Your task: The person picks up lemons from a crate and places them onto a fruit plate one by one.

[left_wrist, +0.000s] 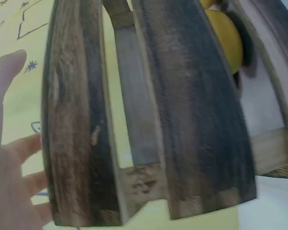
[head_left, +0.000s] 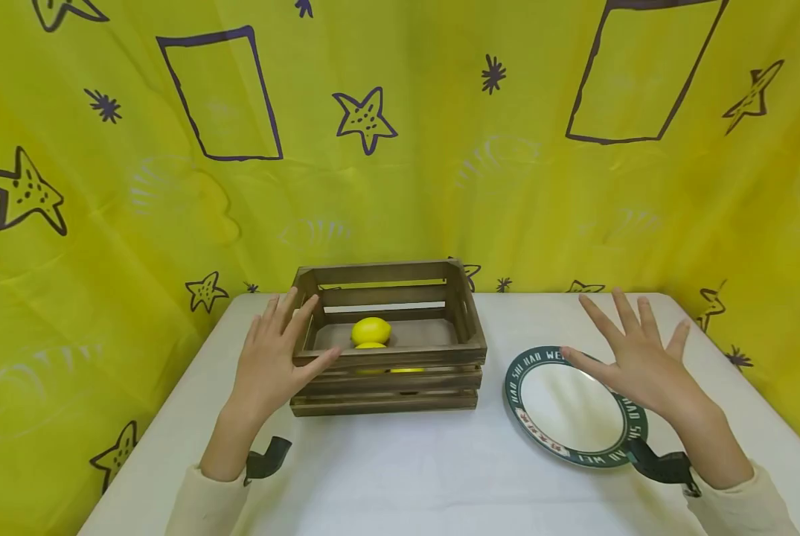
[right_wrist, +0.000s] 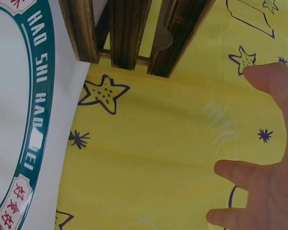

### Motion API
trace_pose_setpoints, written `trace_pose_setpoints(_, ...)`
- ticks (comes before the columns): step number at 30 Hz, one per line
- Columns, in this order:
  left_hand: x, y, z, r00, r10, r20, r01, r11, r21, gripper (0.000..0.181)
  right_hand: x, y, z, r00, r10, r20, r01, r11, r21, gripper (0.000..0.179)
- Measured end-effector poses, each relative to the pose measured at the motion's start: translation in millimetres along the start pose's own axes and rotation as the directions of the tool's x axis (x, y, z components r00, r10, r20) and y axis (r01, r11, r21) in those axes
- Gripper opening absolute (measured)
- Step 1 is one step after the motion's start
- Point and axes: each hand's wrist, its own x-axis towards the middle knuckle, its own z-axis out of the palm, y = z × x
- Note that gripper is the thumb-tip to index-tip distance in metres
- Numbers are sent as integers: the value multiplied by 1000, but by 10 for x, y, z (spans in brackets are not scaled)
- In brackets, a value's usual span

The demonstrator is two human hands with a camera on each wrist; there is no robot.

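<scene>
A brown slatted wooden crate (head_left: 386,383) stands on the white table, with yellow lemons (head_left: 371,330) inside it. My left hand (head_left: 272,365) is held with spread fingers at the crate's left end, overlapping its corner in the head view. Dark crate slats (left_wrist: 192,110) fill the left wrist view, and a lemon (left_wrist: 225,40) shows past them. Over the right part of a plate (head_left: 516,372) with a green lettered rim, my right hand (head_left: 641,365) has its fingers spread. Neither hand holds anything. Part of the plate's rim is hidden behind the right hand.
The white table (head_left: 400,476) runs back to a yellow curtain (head_left: 413,193) printed with stars and frames. The plate lies to the right of the crate, with a strip of table between them. A black wrist strap (head_left: 661,465) sits on the right wrist, another on the left.
</scene>
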Motion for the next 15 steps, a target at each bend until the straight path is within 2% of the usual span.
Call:
trace_pose_setpoints(6, -56, -87, 62, 995, 33, -99, -38, 998, -45, 81, 34, -80, -11, 994, -82, -69, 87, 994, 66, 84)
trace_pose_setpoints(10, -122, -129, 103, 996, -4, -91, -9, 990, -138, 78, 69, -141, -4, 987, -132, -93, 142, 983, 119, 80)
trace_pose_setpoints(15, -197, -170, 144, 995, -79, -61, 61, 965, -254, 79, 138, -205, -11, 983, -169, -75, 178, 974, 141, 79)
